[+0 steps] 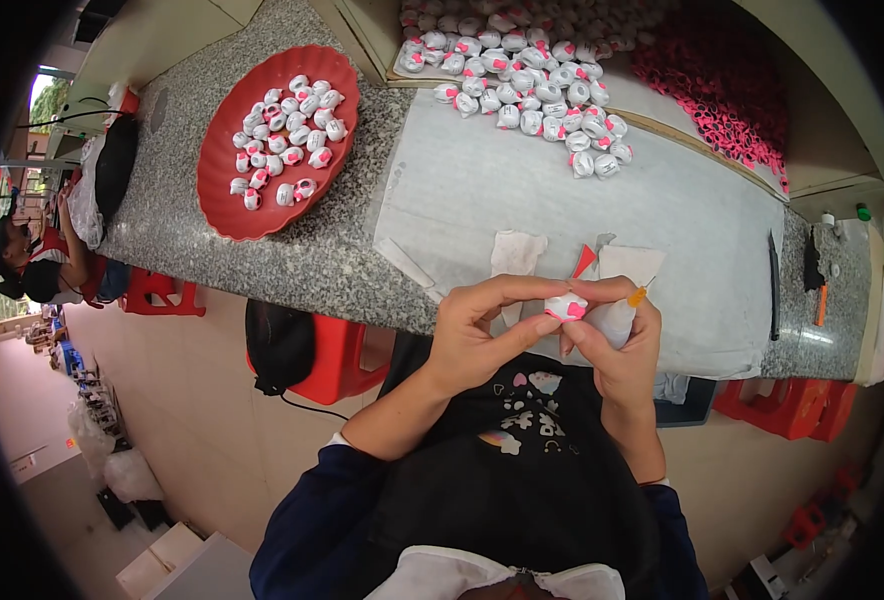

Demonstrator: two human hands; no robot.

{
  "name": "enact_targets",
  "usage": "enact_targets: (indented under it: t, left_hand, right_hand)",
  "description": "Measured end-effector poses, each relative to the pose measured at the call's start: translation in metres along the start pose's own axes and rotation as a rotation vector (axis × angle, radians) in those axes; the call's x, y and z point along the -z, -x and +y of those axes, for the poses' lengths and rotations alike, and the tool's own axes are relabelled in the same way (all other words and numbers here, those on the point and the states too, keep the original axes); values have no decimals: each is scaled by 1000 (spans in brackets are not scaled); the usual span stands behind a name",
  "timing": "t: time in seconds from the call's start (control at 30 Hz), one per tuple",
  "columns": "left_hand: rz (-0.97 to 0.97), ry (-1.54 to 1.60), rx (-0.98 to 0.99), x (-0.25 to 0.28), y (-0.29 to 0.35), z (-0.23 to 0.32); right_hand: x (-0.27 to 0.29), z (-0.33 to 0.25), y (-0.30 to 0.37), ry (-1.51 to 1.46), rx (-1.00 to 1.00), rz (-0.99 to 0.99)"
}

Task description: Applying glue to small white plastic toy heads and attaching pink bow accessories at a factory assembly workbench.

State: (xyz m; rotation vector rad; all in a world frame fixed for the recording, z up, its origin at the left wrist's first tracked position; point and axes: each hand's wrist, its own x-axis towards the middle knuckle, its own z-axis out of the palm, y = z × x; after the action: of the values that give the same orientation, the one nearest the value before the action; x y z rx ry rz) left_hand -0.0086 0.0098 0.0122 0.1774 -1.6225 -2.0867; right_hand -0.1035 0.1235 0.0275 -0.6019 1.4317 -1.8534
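Note:
Between the fingertips of both hands is a small rounded white piece with a pink bow-like part (pixel 566 307), held just over the bench's near edge. My left hand (pixel 474 328) pinches it from the left with thumb and forefinger. From the right, the thumb and forefinger of my right hand (pixel 622 350) press on it too. Tucked in that same right hand is a translucent squeeze bottle (pixel 614 322) with an orange needle tip pointing up and right. Folded white cloth or paper scraps (pixel 518 252) and a small red pointed scrap (pixel 585 262) lie just beyond my hands.
A white sheet (pixel 482 180) covers the granite bench (pixel 302 270). Similar white pieces (pixel 532 95) crowd its far side, beside a heap of pink parts (pixel 722 100). More fill a red scalloped dish (pixel 224 205). A black slim tool (pixel 773 285) lies right. Another person (pixel 47 260) sits far left.

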Motion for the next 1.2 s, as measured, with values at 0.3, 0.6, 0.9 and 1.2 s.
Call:
enact_targets:
  t: [0.3,0.6,0.9,1.2]
  left_hand:
    - [-78,248,53,0,4,-4]
    - [90,212,97,13,5,5]
    - [605,-1360,-500,100,-42,60]
    - [-35,-1484,-313,2,-114,-32]
  right_hand:
    - [-3,-5,6,-181,-66,-85]
    - [-20,12,-8,-299,-139,-40]
    - [17,9,-12,-27,-38,48]
    - [33,-3,8,-63,143,141]
